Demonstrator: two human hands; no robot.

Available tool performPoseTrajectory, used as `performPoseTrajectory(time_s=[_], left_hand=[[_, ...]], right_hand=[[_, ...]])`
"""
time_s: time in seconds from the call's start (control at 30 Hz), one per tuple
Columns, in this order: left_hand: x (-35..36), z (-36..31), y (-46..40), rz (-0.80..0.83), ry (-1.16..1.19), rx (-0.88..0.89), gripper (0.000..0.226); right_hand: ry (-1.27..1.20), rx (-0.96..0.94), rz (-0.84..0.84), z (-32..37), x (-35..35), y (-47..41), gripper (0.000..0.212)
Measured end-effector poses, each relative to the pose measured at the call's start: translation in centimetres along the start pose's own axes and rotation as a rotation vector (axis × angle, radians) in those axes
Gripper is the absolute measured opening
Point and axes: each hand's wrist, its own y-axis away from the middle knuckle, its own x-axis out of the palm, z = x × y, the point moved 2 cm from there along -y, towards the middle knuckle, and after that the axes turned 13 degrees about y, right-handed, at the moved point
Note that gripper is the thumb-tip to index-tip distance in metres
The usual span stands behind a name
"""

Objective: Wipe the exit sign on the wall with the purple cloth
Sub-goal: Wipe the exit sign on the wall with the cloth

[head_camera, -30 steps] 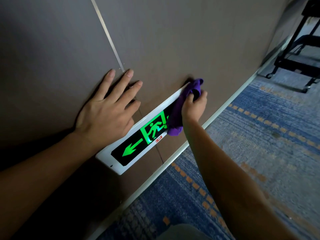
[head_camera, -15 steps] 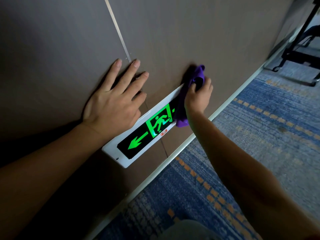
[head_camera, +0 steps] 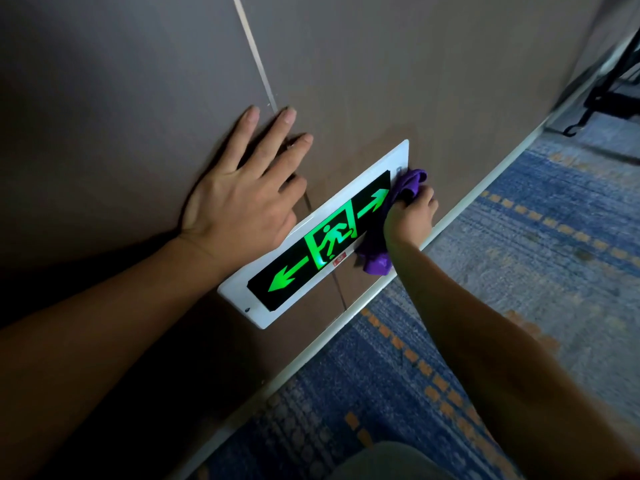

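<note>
The exit sign is a white-framed black panel low on the brown wall, lit with green arrows left and right and a running figure. My right hand is closed on the bunched purple cloth, pressed against the sign's lower right end; a tail of cloth hangs below my wrist. My left hand lies flat on the wall just above the sign, fingers spread, its heel touching the frame's upper edge.
A pale skirting strip runs along the wall's foot. Blue and grey carpet with orange dashes covers the floor. A black wheeled stand sits at the far right beside the wall.
My right hand slid the cloth toward the sign's right end and lower edge, uncovering the right green arrow and the sign's upper right corner. My left hand stayed flat on the wall.
</note>
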Motion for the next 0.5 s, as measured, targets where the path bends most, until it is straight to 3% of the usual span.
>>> performPoseTrajectory(time_s=[0.17,0.4,0.5], left_hand=[[-0.3,0.0,-0.1,0.007,0.011,-0.003,0.038],[-0.9,-0.1,-0.2,0.008,0.011,-0.004,0.040],[-0.9,-0.2,-0.1,0.039,0.017,-0.016,0.043]], right_hand=[[-0.066,-0.049,-0.008,0.5,-0.5,0.3,0.024],[-0.309,0.023,-0.125,2.7,-0.4,1.2,0.034],[-0.341,-0.069,-0.118,2.7,0.8,5.3,0.043]])
